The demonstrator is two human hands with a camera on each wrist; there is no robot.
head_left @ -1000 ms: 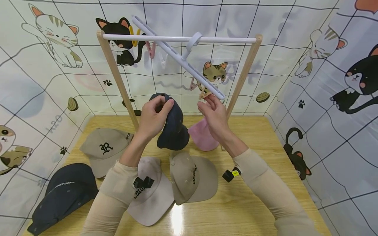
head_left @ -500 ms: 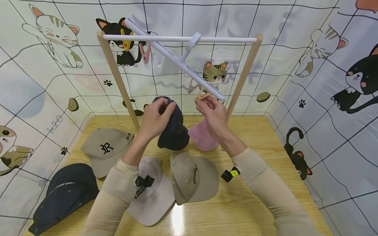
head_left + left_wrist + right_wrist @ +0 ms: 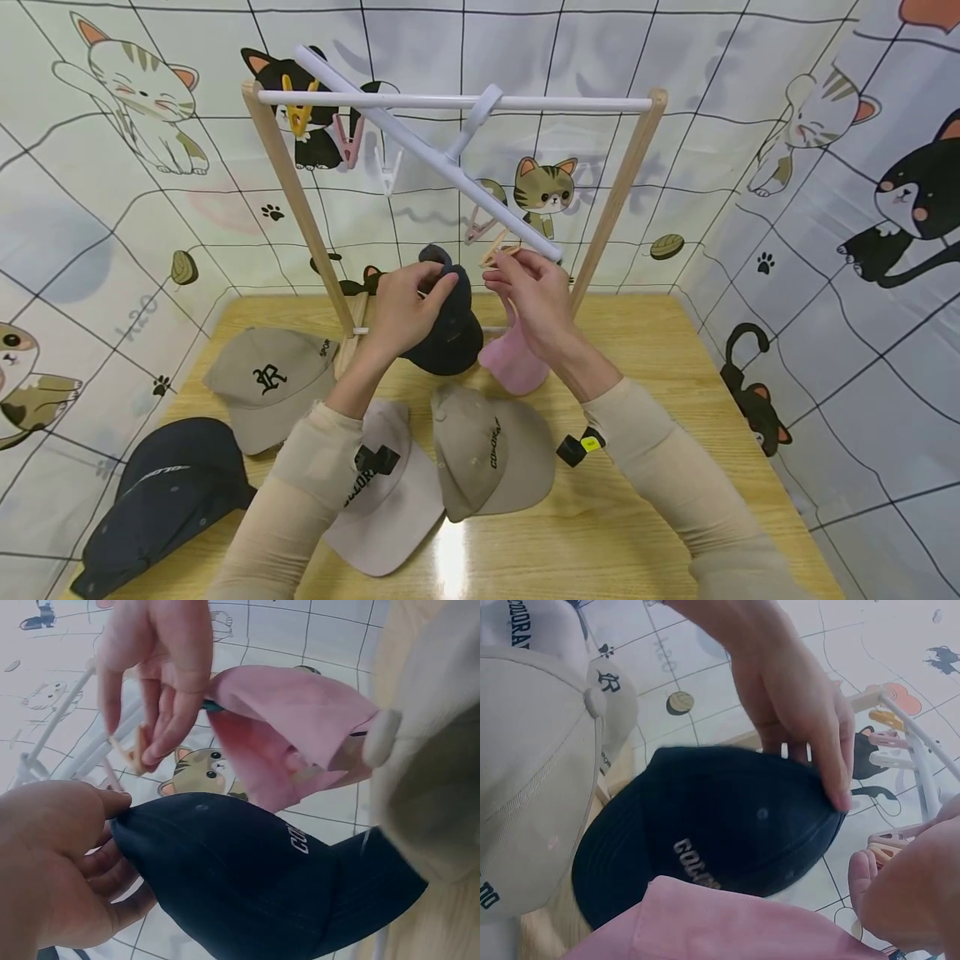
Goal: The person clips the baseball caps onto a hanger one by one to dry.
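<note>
Navy cap, pinched by left fingers, has neared the orange clip right fingers pinch.

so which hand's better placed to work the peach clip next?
Right, probably. The right hand pinches the peach clip, while the left hand holds the navy cap by its edge and seems better kept on that.

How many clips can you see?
5: yellow clip, pink clip, white clip along the hanger's upper half; second pink clip past its hook; orange clip near the lower end, pinched by the right hand.
</note>
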